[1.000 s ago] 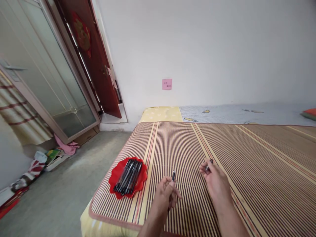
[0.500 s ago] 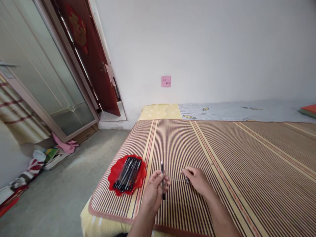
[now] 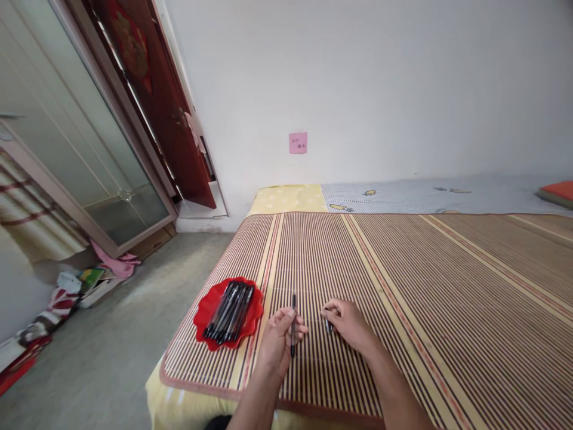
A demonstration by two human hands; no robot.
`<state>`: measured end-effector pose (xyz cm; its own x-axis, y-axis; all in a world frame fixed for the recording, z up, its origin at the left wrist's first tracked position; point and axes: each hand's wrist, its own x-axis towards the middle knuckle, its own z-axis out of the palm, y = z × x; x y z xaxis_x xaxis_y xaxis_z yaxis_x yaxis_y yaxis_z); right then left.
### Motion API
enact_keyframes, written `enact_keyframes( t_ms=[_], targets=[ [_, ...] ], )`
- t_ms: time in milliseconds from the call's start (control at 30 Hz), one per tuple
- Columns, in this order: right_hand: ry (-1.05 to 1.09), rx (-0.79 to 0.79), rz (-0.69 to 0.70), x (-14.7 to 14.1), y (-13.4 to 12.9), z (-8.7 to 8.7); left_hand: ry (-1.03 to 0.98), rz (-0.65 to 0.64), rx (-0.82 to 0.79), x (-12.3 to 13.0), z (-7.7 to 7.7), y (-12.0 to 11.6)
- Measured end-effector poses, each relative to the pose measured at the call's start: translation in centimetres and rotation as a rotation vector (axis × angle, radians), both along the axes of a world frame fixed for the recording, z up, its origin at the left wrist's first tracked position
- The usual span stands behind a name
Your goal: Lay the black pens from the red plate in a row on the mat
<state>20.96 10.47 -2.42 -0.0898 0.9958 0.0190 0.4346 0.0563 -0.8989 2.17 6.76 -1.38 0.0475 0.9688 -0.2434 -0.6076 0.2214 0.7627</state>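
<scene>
My left hand (image 3: pixel 282 331) is closed on a dark pen (image 3: pixel 293 334), pinching it between thumb and fingers. The pen stands nearly upright in view, its ends showing above and below the fingers. To the right, my right hand (image 3: pixel 347 319) has its fingers closed on a short dark piece with a shiny strip, which looks like a pen cap (image 3: pixel 328 326). Fingers partly hide it. A gap separates the two hands over the striped mat (image 3: pixel 322 382). Left of my left hand, a red scalloped plate (image 3: pixel 202 310) carries a pile of several dark pens (image 3: pixel 229 312).
The mat covers a bed whose yellow sheet (image 3: pixel 170 400) hangs at the near left corner. A pink note (image 3: pixel 298 143) is stuck on the white wall. A glass-panelled door (image 3: pixel 89 149) and clutter (image 3: pixel 62 298) lie leftward on the floor side; an orange-red item (image 3: pixel 557 192) rests far right.
My right hand has come slightly left, nearer the pen. The pen's upper end, pale before, now looks dark. The whole view has shifted a little.
</scene>
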Motion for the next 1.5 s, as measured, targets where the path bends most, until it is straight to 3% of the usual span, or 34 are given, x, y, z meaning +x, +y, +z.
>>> enact_keyframes(
  t_ms=[267,500,700,867,1100,1300,1500],
  targets=[
    [-0.056,0.085,-0.112,0.2,0.7,-1.2,0.032,0.008,0.029,0.3,0.3,-0.2],
    [0.004,0.057,-0.123,0.5,0.6,-0.6,0.045,0.032,0.043,0.3,0.8,-0.3],
    [0.012,0.122,-0.146,0.4,0.6,-0.4,0.071,0.054,0.048,0.3,1.9,-1.1],
    [0.148,0.135,-0.162,0.1,0.1,1.3,0.091,0.118,0.062,0.3,2.2,-2.2],
    [0.509,0.019,0.058,-1.8,-1.0,3.4,0.248,0.133,0.154,1.0,1.1,-2.5],
    [0.629,-0.053,0.135,-2.5,-1.0,2.9,0.411,0.163,0.181,2.1,0.4,-2.4],
    [0.617,-0.034,0.115,-2.7,-0.6,2.0,0.527,0.207,0.223,2.7,0.8,-2.8]
  ],
)
